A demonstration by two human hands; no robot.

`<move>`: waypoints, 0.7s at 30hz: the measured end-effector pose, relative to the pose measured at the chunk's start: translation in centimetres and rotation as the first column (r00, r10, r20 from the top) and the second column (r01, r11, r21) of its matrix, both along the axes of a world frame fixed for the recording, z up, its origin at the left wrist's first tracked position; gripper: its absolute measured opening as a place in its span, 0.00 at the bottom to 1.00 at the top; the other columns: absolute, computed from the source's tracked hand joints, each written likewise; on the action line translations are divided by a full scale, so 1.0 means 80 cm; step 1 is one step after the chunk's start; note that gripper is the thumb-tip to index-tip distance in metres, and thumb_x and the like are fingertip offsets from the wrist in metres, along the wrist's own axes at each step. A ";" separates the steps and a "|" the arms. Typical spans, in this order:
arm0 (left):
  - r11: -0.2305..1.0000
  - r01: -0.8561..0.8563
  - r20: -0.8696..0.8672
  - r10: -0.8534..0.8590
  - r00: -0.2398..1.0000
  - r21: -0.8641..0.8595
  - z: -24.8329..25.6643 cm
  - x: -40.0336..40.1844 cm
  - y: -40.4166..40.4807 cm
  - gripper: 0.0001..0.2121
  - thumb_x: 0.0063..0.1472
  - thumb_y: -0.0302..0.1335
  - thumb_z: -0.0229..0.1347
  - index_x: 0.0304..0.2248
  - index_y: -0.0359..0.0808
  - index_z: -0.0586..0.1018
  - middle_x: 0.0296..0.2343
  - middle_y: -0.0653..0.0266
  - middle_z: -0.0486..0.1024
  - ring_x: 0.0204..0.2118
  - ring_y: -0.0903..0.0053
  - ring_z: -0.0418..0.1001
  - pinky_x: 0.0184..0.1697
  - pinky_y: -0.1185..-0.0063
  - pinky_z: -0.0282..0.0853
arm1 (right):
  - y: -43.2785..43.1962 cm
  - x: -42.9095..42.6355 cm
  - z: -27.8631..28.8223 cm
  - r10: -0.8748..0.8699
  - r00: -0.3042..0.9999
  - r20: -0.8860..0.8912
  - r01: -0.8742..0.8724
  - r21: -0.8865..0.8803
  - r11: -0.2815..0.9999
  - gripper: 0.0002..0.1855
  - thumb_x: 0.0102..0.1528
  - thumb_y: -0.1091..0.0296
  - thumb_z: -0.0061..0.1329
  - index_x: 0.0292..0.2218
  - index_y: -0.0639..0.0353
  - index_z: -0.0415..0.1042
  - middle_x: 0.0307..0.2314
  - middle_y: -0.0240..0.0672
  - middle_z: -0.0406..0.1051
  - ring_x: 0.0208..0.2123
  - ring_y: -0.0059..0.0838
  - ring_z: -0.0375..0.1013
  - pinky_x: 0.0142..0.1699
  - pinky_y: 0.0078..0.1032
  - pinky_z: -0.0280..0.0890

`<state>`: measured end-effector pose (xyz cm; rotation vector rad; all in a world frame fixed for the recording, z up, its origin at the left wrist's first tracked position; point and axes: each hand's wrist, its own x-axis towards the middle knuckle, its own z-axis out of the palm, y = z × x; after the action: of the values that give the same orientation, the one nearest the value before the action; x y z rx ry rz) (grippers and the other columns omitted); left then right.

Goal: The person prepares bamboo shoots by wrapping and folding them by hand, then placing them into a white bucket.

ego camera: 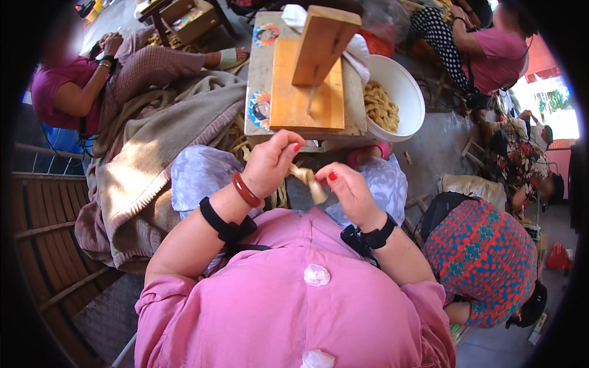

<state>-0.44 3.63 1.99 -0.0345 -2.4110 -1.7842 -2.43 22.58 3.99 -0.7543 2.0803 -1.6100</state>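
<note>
A short twisted tan strip, with what looks like a knot in it, hangs between my hands above my lap. My left hand has its fingers closed on the upper end, partly hidden behind the hand. At the strip's right side are the bent fingertips of my right hand, which seem to pinch it. Just beyond my hands stands a small worn table. On it rests a wooden stand with a thick upright block and a thin metal rod.
Right of the table, a white bucket holds many curled tan pieces. A brown blanket drapes at left, by a slatted wooden surface. People sit at upper left and upper right; another bends close at right.
</note>
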 end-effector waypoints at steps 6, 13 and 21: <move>0.993 0.101 0.086 -0.106 0.991 0.067 0.017 0.003 0.013 0.06 0.60 0.23 0.46 0.36 0.35 0.72 0.21 0.71 0.66 0.23 0.88 0.63 0.26 0.86 0.61 | -0.023 -0.005 0.023 0.138 0.966 -0.217 -0.115 0.114 0.987 0.06 0.43 0.75 0.48 0.24 0.60 0.63 0.17 0.40 0.64 0.21 0.40 0.66 0.26 0.29 0.61; 0.882 0.400 0.460 -0.471 0.753 0.248 0.027 -0.034 -0.065 0.11 0.59 0.33 0.48 0.27 0.33 0.72 0.16 0.75 0.64 0.20 0.88 0.60 0.23 0.87 0.59 | -0.012 -0.043 0.032 -0.038 0.923 -0.382 0.088 0.114 0.989 0.06 0.43 0.79 0.49 0.25 0.61 0.65 0.17 0.38 0.64 0.20 0.36 0.65 0.25 0.26 0.61; 0.990 0.139 0.230 -0.140 0.963 0.018 0.049 -0.090 -0.051 0.15 0.58 0.35 0.48 0.26 0.30 0.75 0.19 0.65 0.72 0.22 0.83 0.66 0.27 0.82 0.63 | -0.040 -0.111 0.034 -0.211 0.842 -0.497 0.257 0.025 0.966 0.05 0.46 0.78 0.45 0.29 0.63 0.67 0.21 0.38 0.67 0.21 0.31 0.68 0.27 0.22 0.63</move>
<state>-7.62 -0.45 5.90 0.0042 -2.6269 -1.9492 -11.31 19.37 6.75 -0.9928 2.6808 -1.5458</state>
